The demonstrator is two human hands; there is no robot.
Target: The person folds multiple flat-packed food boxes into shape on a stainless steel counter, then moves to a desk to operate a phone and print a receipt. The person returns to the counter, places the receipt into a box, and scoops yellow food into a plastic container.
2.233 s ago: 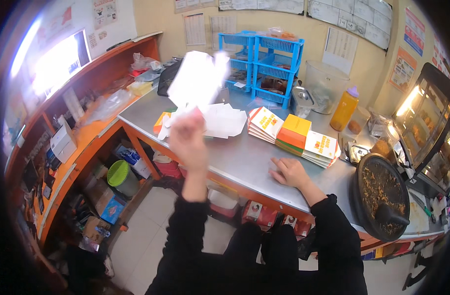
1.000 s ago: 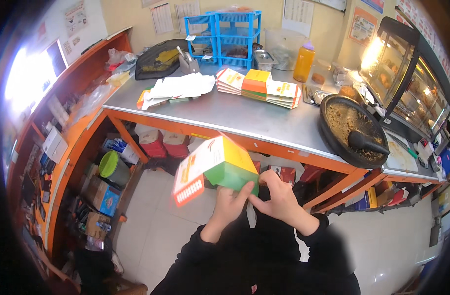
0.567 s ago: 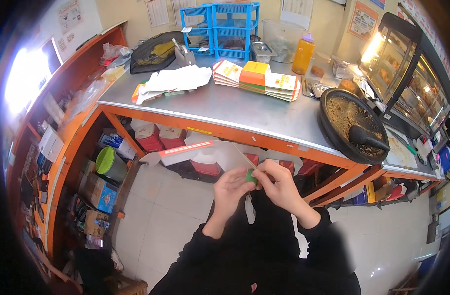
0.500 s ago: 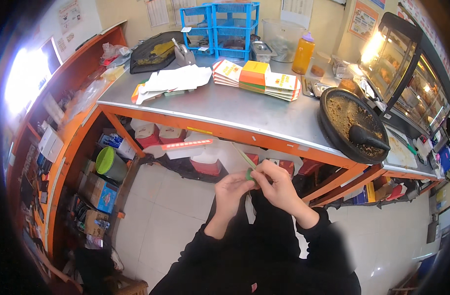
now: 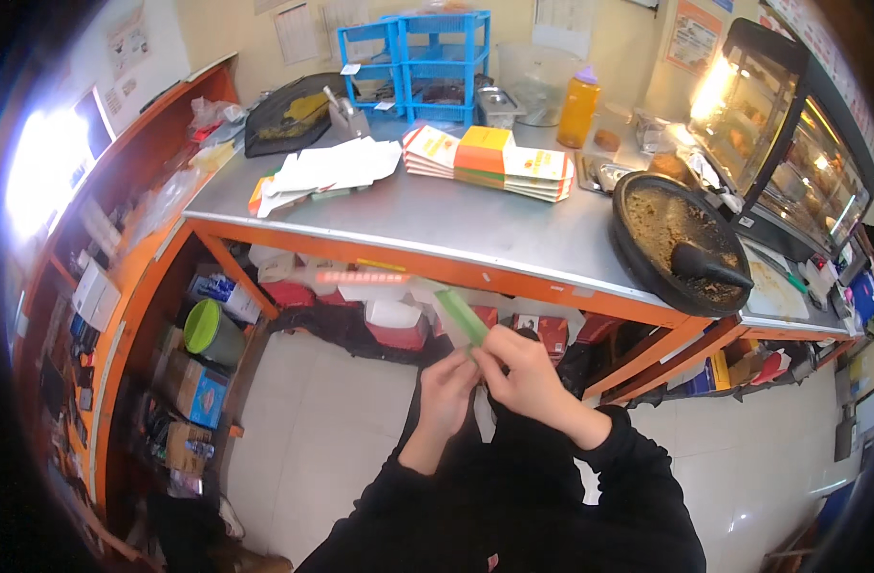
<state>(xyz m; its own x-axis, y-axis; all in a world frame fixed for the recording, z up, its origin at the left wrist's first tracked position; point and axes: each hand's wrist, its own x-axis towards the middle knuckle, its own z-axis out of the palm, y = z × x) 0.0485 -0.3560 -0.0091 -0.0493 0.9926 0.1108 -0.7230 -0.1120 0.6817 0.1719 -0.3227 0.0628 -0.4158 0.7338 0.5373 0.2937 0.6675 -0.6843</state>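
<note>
In front of the table edge I hold a thin flat paper carton [image 5: 464, 319], its green face toward me. It reaches out to the far left as a blurred white flap with a red printed strip. My left hand [image 5: 447, 392] pinches its near end from below. My right hand [image 5: 523, 379] grips the same end from the right, its fingers closed over the green part. The hands touch or nearly touch. Flat cartons lie on the metal tabletop beyond: a loose white pile [image 5: 337, 164] at left and a banded stack [image 5: 483, 153], orange and white, at centre.
A stone mortar [image 5: 638, 272] with a pestle [image 5: 709, 267] stands at the table's right end, beside a lit glass display cabinet [image 5: 743, 115]. Blue tiered racks [image 5: 445, 62] and an orange squeeze bottle [image 5: 577, 110] are at the back. A green-lined bin [image 5: 217, 334] stands lower left.
The carton has turned, so its green face now shows broadly instead of edge-on. Both hands have shifted slightly left and down, still on its near end.
</note>
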